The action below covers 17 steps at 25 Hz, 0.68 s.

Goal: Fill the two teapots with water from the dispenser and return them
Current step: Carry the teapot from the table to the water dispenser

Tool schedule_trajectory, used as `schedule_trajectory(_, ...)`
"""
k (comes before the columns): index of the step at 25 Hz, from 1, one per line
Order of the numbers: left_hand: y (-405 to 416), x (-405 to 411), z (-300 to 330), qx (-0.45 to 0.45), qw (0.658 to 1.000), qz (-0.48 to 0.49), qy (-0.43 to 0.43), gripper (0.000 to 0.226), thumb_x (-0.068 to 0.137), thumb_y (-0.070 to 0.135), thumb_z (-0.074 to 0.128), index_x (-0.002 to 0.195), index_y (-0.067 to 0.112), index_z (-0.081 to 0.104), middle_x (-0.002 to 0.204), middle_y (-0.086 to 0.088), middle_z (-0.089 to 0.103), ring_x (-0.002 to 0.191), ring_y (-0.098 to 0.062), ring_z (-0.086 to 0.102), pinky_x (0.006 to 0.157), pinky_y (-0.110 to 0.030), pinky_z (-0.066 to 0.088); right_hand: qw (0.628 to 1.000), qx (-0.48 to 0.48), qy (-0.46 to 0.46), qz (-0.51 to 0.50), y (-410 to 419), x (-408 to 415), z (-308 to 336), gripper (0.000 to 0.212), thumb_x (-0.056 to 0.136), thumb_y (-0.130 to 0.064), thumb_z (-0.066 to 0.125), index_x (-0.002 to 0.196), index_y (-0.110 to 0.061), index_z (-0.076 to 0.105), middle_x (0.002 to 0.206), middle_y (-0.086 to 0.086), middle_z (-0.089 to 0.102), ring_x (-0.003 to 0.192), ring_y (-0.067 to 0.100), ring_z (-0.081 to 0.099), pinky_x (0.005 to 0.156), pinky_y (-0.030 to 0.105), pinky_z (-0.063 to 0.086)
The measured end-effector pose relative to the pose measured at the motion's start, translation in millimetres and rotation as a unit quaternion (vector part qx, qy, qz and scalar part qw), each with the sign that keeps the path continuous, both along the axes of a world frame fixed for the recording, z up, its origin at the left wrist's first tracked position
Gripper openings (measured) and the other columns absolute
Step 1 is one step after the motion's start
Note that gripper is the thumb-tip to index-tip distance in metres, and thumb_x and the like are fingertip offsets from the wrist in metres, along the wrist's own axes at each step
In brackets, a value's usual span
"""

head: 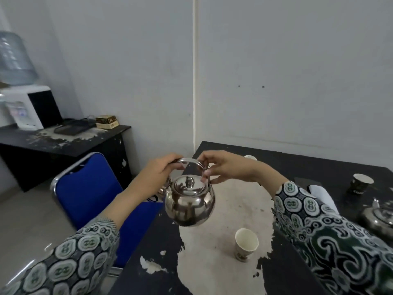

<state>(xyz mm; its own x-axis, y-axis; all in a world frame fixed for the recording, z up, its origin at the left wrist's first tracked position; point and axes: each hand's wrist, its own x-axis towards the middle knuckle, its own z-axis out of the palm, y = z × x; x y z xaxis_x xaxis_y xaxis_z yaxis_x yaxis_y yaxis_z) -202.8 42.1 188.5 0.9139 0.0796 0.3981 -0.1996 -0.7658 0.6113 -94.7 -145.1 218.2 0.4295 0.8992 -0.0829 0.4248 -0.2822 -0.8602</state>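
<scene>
Above the table's [276,158] left edge, one teapot [190,204] hung with both hands pinching its handle, left hand [159,173] and right hand [225,168], while a second teapot [379,218] and four cups [246,244] stood on it.

Silver teapot [190,204], blue chair [89,188], patterned sleeves [331,233]

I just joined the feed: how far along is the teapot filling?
Early. Nothing looks filled yet. In hand: the left hand and right hand both grip the handle of one steel teapot, lid on, lifted above the table. Left: carry it to the water dispenser on the far desk, fill, return it, then repeat with the second teapot at the right edge.
</scene>
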Motion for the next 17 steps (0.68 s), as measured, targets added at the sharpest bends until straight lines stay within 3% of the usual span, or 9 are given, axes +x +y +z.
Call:
schedule_trajectory(2, -4.9, -16.6, 15.6, -0.011, 1.000, -0.005, -0.007, 0.022, 0.098, 0.015, 0.043, 0.111, 0.020, 0.059, 0.087, 0.010, 0.066, 0.064, 0.011, 0.057, 0.063, -0.013, 0.044, 1.000, 0.001, -0.018, 0.013, -4.1, -7.4, 17.1, 0.019, 0.090, 0.001, 0.047, 0.108, -0.003, 0.051, 0.099, 0.010, 0.057, 0.094, 0.017, 0.061, 0.081, 0.031, 0.054)
schedule_trajectory(6, -3.5, -40.8, 37.8, -0.031, 0.999, -0.018, -0.021, 0.019, 0.097, 0.012, 0.043, 0.098, 0.022, 0.059, 0.079, 0.004, 0.064, 0.073, 0.002, 0.062, 0.071, -0.010, 0.048, 0.994, -0.014, -0.092, 0.057, 1.4, -16.0, 51.4, 0.018, 0.092, -0.001, 0.047, 0.106, -0.009, 0.054, 0.101, 0.009, 0.058, 0.084, 0.001, 0.066, 0.078, 0.024, 0.056)
schedule_trajectory(10, 24.3, -64.8, 51.7, -0.065, 0.997, -0.012, -0.034, 0.018, 0.097, 0.012, 0.043, 0.098, 0.019, 0.061, 0.072, 0.003, 0.059, 0.062, -0.007, 0.057, 0.064, -0.018, 0.050, 0.991, -0.006, -0.098, 0.093, 35.5, -26.2, 68.5, 0.021, 0.092, 0.000, 0.047, 0.109, -0.008, 0.056, 0.112, 0.023, 0.055, 0.098, 0.012, 0.067, 0.094, 0.034, 0.052)
schedule_trajectory(17, 139.8, -117.7, 59.9, -0.087, 0.995, 0.037, -0.037, 0.020, 0.096, 0.014, 0.045, 0.095, 0.020, 0.064, 0.059, 0.008, 0.052, 0.053, -0.003, 0.049, 0.055, -0.015, 0.046, 0.976, 0.029, -0.116, 0.183, 167.7, -55.4, 67.9, 0.021, 0.090, -0.001, 0.049, 0.108, -0.011, 0.055, 0.098, 0.002, 0.060, 0.100, 0.020, 0.064, 0.094, 0.036, 0.052)
